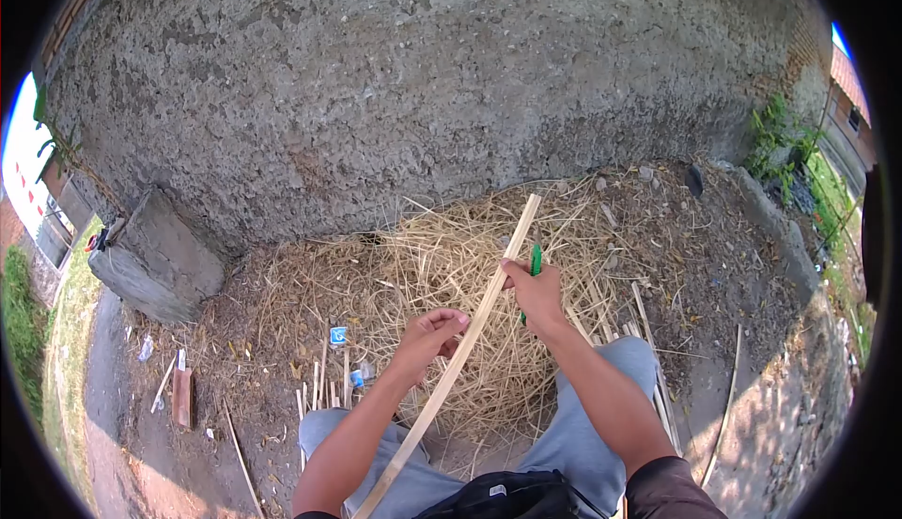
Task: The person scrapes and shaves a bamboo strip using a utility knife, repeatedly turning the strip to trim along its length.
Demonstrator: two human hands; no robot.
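Note:
A long pale wooden strip (454, 369) runs diagonally from the lap up to the right, above a heap of shavings. My right hand (534, 295) grips its upper part and also holds a green-handled tool (536, 259) that points upward. Just left of the strip's middle is my left hand (429, 342), its fingers curled with a gap between thumb and fingertips; nothing shows in it. Whether it touches the strip is unclear.
Pale shavings (442, 265) cover the ground below a rough wall (423, 96). A stone block (160, 261) stands at the left. Thin sticks (728, 397) lie around both legs. A brown wooden piece (182, 397) and a blue packet (338, 335) are on the left ground.

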